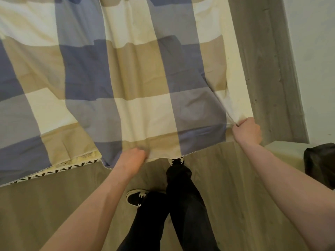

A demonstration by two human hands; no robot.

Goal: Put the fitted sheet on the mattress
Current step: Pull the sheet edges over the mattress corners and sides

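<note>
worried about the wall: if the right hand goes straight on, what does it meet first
Likely the checked sheet, whose edge the right hand grips; the wall lies off to its side.

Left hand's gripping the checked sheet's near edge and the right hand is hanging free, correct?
Not quite. The head view shows the left hand gripping the checked sheet at its near edge, but the right hand also grips it, at the bunched right corner.
</note>
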